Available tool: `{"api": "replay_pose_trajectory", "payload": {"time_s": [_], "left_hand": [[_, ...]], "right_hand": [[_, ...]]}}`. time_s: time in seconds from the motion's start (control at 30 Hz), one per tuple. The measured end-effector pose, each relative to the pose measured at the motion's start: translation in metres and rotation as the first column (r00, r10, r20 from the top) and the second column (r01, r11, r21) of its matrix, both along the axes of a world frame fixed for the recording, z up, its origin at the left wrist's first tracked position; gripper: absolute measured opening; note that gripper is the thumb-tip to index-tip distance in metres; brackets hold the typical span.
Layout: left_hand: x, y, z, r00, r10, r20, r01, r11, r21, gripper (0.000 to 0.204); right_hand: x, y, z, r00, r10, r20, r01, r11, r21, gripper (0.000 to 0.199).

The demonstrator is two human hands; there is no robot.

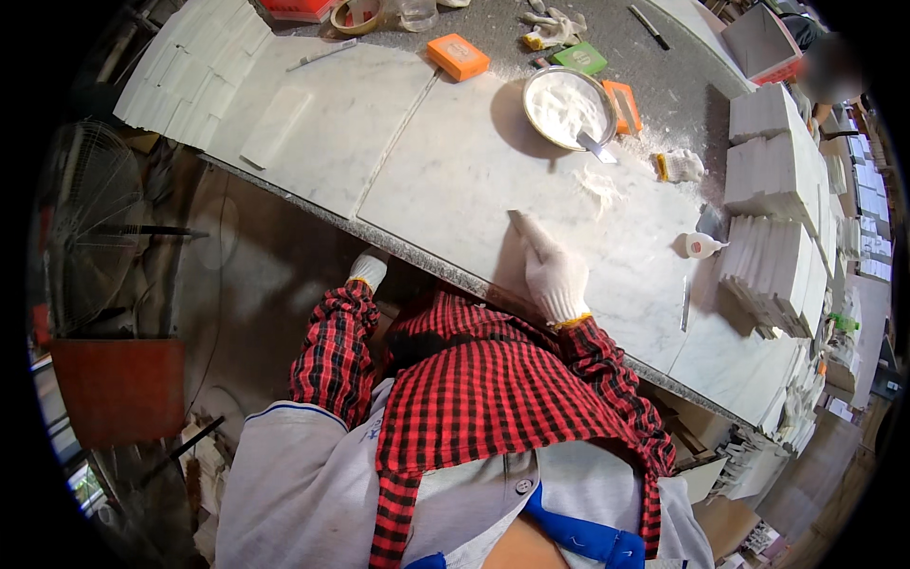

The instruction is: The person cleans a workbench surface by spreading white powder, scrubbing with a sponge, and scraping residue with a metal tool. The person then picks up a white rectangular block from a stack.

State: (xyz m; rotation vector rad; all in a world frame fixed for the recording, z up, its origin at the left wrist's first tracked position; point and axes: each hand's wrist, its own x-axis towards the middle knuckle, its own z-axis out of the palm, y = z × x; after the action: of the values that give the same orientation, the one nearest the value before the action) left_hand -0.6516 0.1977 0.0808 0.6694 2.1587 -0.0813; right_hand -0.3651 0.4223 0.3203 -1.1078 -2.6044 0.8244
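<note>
My right hand (553, 275), in a white knit glove with a yellow cuff, rests on the pale marble worktop (445, 180) near its front edge. One finger stretches out along the surface, its tip dirty; the other fingers are mostly hidden beneath the hand. Nothing shows in its grasp. My left hand (370, 268), gloved the same way, hangs low beside the worktop's front edge, its fingers hard to make out. Beyond my right hand stands a metal bowl (531, 121) of white powder or paste, with a flat scraper (597, 148) leaning on its rim. White smears (599, 190) lie nearby.
Stacks of white slabs stand at the right (763, 180) and far left (190, 71). An orange box (458, 57), green box (579, 59), crumpled glove (680, 167) and white squeeze bottle (703, 246) sit on the worktop. A large fan (95, 218) stands at the left.
</note>
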Motion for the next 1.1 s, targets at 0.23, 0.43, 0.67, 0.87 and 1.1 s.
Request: {"api": "replay_pose_trajectory", "payload": {"time_s": [0.23, 0.43, 0.67, 0.87, 1.1], "left_hand": [[0.026, -0.01, 0.007, 0.937, -0.346, -0.042, 0.343, 0.938, -0.056, 0.05], [0.014, -0.014, 0.02, 0.936, -0.353, 0.009, 0.353, 0.935, -0.04, 0.048], [-0.004, -0.052, 0.085, 0.968, 0.25, -0.022, -0.246, 0.963, 0.11, 0.057], [-0.012, -0.081, 0.075, 0.827, 0.532, 0.182, -0.561, 0.762, 0.323, 0.056], [0.012, -0.066, 0.119, 0.866, 0.462, 0.192, -0.5, 0.816, 0.29, 0.056]], "right_hand": [[0.005, -0.008, -0.004, 0.984, 0.096, -0.152, -0.084, 0.993, 0.082, 0.048], [0.0, 0.007, -0.007, 0.997, 0.065, -0.035, -0.063, 0.996, 0.066, 0.052], [-0.008, 0.029, -0.024, 0.981, -0.009, -0.196, 0.024, 0.997, 0.074, 0.045], [0.003, 0.009, -0.003, 0.969, 0.247, -0.03, -0.246, 0.969, 0.036, 0.042], [-0.019, 0.016, 0.02, 0.971, 0.23, 0.067, -0.237, 0.963, 0.125, 0.028]]}}
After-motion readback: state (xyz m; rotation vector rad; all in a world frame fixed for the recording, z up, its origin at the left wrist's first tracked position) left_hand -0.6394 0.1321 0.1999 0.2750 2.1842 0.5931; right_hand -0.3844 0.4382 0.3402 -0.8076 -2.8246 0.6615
